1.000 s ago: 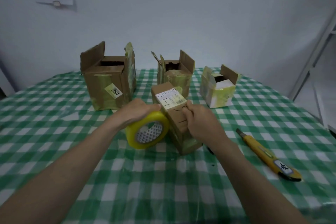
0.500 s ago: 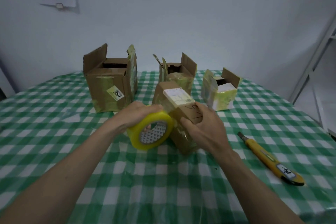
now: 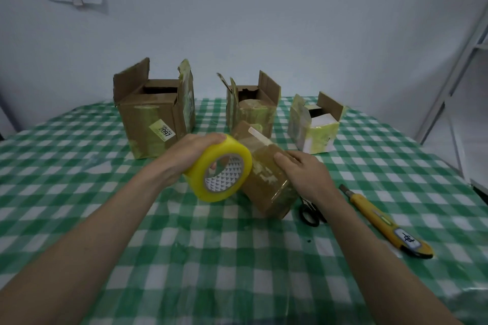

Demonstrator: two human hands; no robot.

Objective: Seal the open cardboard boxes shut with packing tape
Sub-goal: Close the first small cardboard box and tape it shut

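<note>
Left hand: wrapped over the tape roll, thumb apparently inside its core.
Small box: tipped on the table's middle; light, stiff, slick under tape.
Right hand: clasping its right side, best held by the edges.

1 head-worn wide-angle view, facing forward and down.

Looks from above the near edge of the checked table toward the far wall. Close on both forearms, left hand and right hand at frame centre; open boxes farther back. Straight lines bowed at frame edges.
</note>
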